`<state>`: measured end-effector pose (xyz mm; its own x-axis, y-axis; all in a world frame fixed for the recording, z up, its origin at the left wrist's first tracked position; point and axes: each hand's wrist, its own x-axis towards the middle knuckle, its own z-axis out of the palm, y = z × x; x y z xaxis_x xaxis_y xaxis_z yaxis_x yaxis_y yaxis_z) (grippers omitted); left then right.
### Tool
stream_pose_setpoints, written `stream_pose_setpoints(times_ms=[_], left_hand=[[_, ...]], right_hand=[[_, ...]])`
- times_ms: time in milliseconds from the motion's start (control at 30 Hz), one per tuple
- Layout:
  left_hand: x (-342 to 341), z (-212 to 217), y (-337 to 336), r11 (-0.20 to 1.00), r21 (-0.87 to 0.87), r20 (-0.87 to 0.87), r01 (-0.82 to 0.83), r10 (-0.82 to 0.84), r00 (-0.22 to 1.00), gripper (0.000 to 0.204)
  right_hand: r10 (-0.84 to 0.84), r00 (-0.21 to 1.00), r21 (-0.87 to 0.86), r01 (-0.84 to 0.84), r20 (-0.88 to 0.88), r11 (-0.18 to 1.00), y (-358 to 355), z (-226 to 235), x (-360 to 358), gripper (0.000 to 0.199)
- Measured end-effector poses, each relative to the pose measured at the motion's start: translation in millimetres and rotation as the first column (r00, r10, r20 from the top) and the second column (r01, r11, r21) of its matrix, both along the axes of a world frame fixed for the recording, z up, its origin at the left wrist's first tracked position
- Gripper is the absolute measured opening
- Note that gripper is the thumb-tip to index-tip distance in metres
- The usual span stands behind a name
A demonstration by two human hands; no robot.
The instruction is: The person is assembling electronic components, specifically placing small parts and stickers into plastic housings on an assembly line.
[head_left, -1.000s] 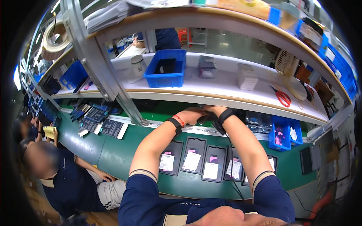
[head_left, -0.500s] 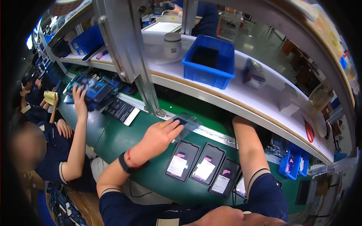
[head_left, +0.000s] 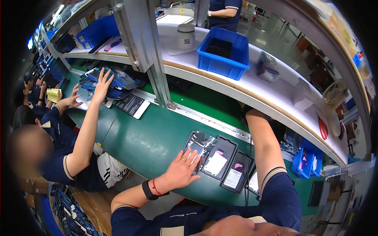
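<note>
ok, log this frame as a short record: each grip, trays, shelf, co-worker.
left grip: spread on clear film over the leftmost tray
right grip: hidden under the shelf
trays: black, in a row on the green table; second and third from left carry white sheets
on shelf: jar, blue bin, red scissors
co-worker: one hand over dark blue packs

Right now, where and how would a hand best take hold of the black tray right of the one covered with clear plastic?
Probably by pinching the raised rim of the black tray at its near short end, coming from the person's side. It lies flat, with the plastic-covered tray and a third tray close along its long sides, while that end faces green tabletop.
</note>
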<state>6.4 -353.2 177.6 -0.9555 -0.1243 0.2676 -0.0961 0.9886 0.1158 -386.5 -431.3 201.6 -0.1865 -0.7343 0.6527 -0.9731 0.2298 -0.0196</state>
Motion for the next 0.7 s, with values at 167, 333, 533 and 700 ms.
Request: stream_pose_setpoints(times_ms=[167, 333, 533, 700], left_hand=[[11, -5, 3, 0.994, 0.103, 0.160, -0.041, 0.024, 0.987, 0.073], [2, 4, -1, 0.987, 0.158, 0.177, -0.034, 0.005, 0.984, 0.070], [-20, 22, 14, 0.968, 0.252, 0.166, -0.004, -0.039, 0.985, 0.062], [-47, 21, 33, 0.959, 0.229, 0.192, 0.167, -0.213, 0.958, 0.067]], right_hand=[[-0.067, 0.994, 0.520, 0.015, 0.081, 0.854, 89, 17, 106, 0.041], [0.224, 0.974, 0.419, -0.192, -0.029, 0.887, 204, 16, 203, 0.045], [0.304, 0.942, 0.547, -0.330, 0.141, 0.769, 234, -20, 208, 0.038], [-0.143, 0.923, 0.558, -0.087, 0.356, 0.825, 197, 19, 120, 0.015]])
